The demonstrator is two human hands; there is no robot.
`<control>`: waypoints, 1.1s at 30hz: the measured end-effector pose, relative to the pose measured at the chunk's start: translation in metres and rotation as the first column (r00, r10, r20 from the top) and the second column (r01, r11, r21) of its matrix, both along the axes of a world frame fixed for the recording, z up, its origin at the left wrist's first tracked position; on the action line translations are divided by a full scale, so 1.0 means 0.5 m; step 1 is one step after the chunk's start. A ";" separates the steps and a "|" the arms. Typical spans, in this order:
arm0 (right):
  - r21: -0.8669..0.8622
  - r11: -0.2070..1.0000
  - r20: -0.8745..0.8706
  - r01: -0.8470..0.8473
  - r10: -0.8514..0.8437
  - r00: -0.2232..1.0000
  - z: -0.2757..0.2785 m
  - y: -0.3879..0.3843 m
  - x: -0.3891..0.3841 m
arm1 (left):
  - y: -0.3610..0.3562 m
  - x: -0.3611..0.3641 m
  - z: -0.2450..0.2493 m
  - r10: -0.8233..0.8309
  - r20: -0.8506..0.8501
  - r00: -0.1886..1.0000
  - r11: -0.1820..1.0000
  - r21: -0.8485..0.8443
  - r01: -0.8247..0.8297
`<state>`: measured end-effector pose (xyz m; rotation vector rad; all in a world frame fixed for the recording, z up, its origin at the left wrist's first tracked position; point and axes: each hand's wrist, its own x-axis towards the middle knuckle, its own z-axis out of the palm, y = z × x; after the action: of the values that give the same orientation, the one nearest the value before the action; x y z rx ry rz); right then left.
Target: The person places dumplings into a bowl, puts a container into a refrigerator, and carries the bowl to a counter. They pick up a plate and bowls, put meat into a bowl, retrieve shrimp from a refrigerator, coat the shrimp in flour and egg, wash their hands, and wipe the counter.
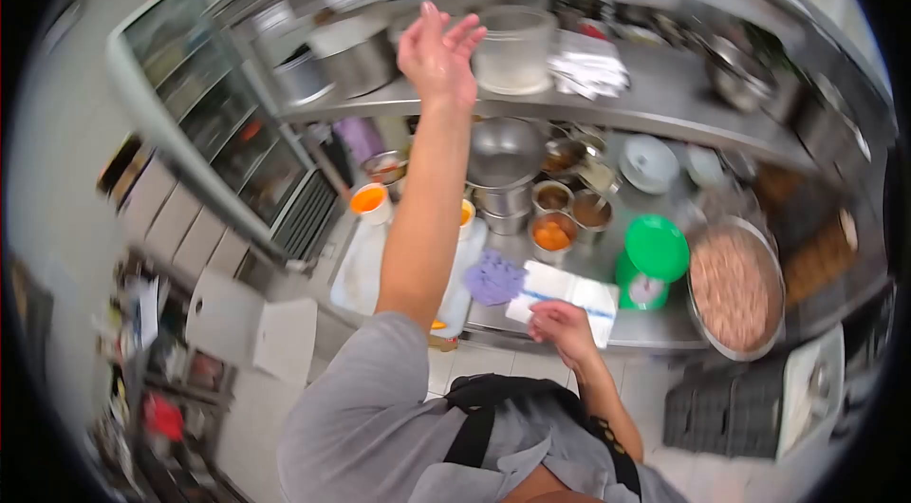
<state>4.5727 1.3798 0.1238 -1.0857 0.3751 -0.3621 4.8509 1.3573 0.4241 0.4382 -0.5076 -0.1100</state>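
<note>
My left hand (439, 57) is raised at arm's length to the height of the upper shelf, its fingers spread and nothing in them. Just right of it stands a large clear tub (513, 47), with a big metal pot (353, 55) to its left. Lower down, my right hand (562, 327) is held over or against a white cloth with a blue stripe (581, 292). Its fingers are curled together; what they hold, if anything, is hidden. Beside the cloth lie a crumpled purple cloth (494, 277) and a white cutting board (359, 266), partly behind my left arm.
On the steel counter are a green scale (655, 261), a large bowl of pinkish food (733, 285), metal bowls (506, 152) and a tub of orange food (370, 203). A glass-door fridge (213, 114) stands left. Dark crates (716, 413) sit below right.
</note>
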 end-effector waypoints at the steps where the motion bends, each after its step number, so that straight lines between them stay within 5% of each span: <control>1: 0.020 1.000 -0.001 0.015 -0.015 1.000 -0.001 -0.002 -0.003 | 0.027 0.027 -0.002 0.061 -0.118 0.991 0.998 -0.009 -0.063; 5: 0.042 0.999 -0.070 0.015 -0.012 0.997 -0.010 -0.005 0.002 | 0.088 0.203 0.039 -0.021 -0.184 0.983 0.999 -0.049 0.012; 7: 0.036 0.999 -0.088 -0.036 0.039 0.995 -0.013 -0.002 0.018 | 0.090 0.262 0.054 -0.035 0.012 0.999 0.996 0.079 0.034; 11: 0.043 0.998 -0.083 -0.047 0.051 0.995 -0.012 0.009 0.063 | 0.049 0.092 0.003 -0.083 0.137 0.987 0.991 0.117 0.067; 13: 0.048 0.998 -0.072 -0.044 0.047 0.996 -0.010 0.020 0.078 | 0.013 0.025 0.012 -0.076 0.059 0.995 0.996 0.058 0.072; 16: 0.022 0.996 -0.044 -0.087 0.088 0.995 0.012 0.024 0.093 | -0.039 0.030 0.059 -0.052 0.097 0.994 0.999 0.010 0.051; 19: -0.310 0.951 -0.015 0.015 -0.020 1.000 0.049 -0.003 0.131 | -0.026 0.018 0.091 -0.031 0.133 0.991 0.997 0.075 0.021; 20: -0.748 0.613 0.143 0.253 -0.223 0.964 0.078 -0.023 0.155 | -0.017 0.017 0.095 -0.031 0.164 0.986 0.987 0.158 0.004; 21: -0.847 0.342 0.314 0.408 -0.298 0.901 0.143 -0.051 0.176 | -0.015 0.024 0.086 -0.036 0.161 0.986 0.987 0.159 0.010; 23: -0.698 -0.261 0.707 0.667 -0.102 0.700 0.339 -0.114 0.228 | -0.019 0.048 0.059 0.420 0.310 0.853 0.845 0.209 -0.492; 24: -0.624 -0.414 0.751 0.663 -0.081 0.656 0.417 -0.148 0.260 | -0.013 0.060 0.046 0.412 0.310 0.857 0.850 0.208 -0.484; 26: -0.425 -0.697 0.796 0.578 0.016 0.605 0.569 -0.206 0.322 | 0.008 0.079 0.036 0.682 0.719 0.137 0.361 -0.168 -0.917; 27: -0.372 -0.783 0.807 0.498 -0.007 0.591 0.624 -0.227 0.345 | 0.008 0.076 0.043 0.687 0.714 0.134 0.359 -0.173 -0.917; 29: -0.317 -0.861 0.814 0.398 -0.032 0.580 0.682 -0.238 0.388 | 0.029 0.079 0.057 0.398 0.890 -0.224 0.144 -0.302 -0.942; 32: -0.370 -0.853 0.835 0.368 -0.132 0.533 0.687 -0.218 0.418 | 0.080 0.102 0.054 0.296 0.933 -0.203 0.085 -0.238 -0.968; 33: -0.380 -0.852 0.843 0.361 -0.158 0.515 0.677 -0.210 0.420 | 0.096 0.116 0.043 0.407 0.905 -0.126 0.188 -0.218 -0.958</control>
<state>4.7829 1.2748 0.4623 -2.7819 0.4045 -2.4103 4.9087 1.4054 0.4457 1.4172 -1.1810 1.3591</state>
